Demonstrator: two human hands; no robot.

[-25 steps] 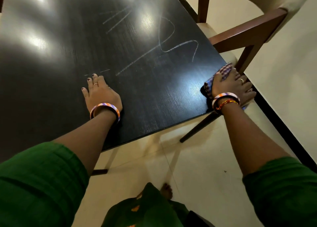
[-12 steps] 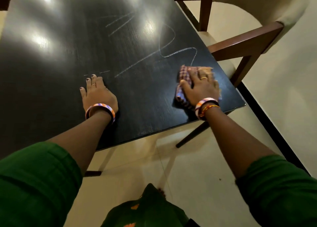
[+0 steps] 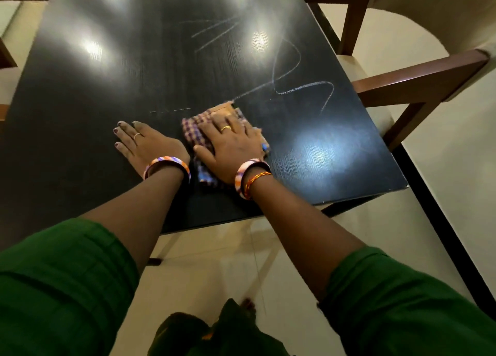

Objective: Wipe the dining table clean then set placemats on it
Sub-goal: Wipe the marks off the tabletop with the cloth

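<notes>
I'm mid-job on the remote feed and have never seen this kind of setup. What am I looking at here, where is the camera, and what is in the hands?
There is no machine here: a person works with two bare hands, and the single picture comes from a wide-angle camera worn on their head, looking forward and down. That is why you see both forearms and green sleeves reaching away from you.

The dark surface is the dining table. On it are pale chalk-like scribbles, not yet wiped off. No placemats are in view.

The right hand lies flat on a checked cloth, pressing it onto the table just below the scribbles. The left hand rests flat on the bare tabletop beside it, holding nothing.

A wooden chair with a pale cushion stands at the table's right side.
</notes>
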